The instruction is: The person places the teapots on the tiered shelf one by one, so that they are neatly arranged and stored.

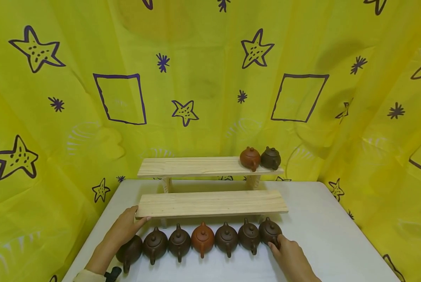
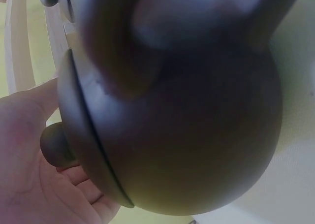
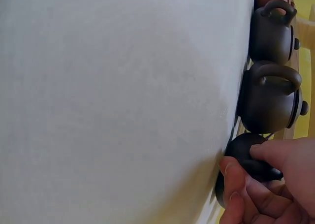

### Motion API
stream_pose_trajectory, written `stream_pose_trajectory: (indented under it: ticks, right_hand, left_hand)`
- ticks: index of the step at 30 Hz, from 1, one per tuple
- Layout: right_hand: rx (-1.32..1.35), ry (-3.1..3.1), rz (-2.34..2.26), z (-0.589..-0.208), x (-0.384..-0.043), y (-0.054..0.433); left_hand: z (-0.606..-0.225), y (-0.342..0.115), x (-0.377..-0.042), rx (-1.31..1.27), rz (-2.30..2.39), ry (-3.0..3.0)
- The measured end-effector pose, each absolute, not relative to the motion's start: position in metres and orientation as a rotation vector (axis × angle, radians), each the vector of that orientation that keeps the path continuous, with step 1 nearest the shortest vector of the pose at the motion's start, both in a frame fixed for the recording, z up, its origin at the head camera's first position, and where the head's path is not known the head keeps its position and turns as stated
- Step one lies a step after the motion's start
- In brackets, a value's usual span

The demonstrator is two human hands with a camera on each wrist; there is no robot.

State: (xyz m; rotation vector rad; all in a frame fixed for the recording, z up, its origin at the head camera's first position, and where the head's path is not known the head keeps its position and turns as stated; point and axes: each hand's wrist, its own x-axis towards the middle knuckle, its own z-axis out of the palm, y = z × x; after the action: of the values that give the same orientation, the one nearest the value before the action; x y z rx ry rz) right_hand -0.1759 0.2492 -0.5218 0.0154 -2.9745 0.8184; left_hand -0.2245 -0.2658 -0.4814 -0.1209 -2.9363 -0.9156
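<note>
The rightmost teapot (image 1: 269,229), dark brown, is at the right end of the front row, in the lower right-centre of the head view, with its handle toward the bottom of the frame. The right hand (image 1: 293,256) pinches that handle between thumb and fingers, the other fingers curling below in the right wrist view; whether the base touches the white table (image 1: 323,231) I cannot tell.

To its left are five more dark teapots (image 1: 226,237) and, in the middle of the row, one orange-brown teapot (image 1: 202,238) — all with spouts toward the top of the frame.

The left hand (image 1: 123,228), at lower left, touches the left front corner of the lower shelf (image 1: 210,203), thumb spread away from the fingers; I cannot tell whether they grip the board. The leftmost teapot (image 1: 130,250) is just beside this hand and fills most of the left wrist view, its lid knob in front of the palm.

Above, the upper shelf (image 1: 189,166) bears a reddish teapot (image 1: 250,158) and a small dark teapot (image 1: 269,158) at its right end — behind them hangs yellow cloth (image 1: 210,47) printed with stars.
</note>
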Motion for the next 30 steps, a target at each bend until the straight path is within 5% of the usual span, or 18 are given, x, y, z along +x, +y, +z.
stream_pose_trajectory:
  ticks: [30]
  right_hand:
    - [0.075,-2.973,0.781,-0.5223,-0.1745,0.2567]
  left_hand:
    - [-0.4830,-0.2660,-0.2237,-0.146,-0.947,-2.908]
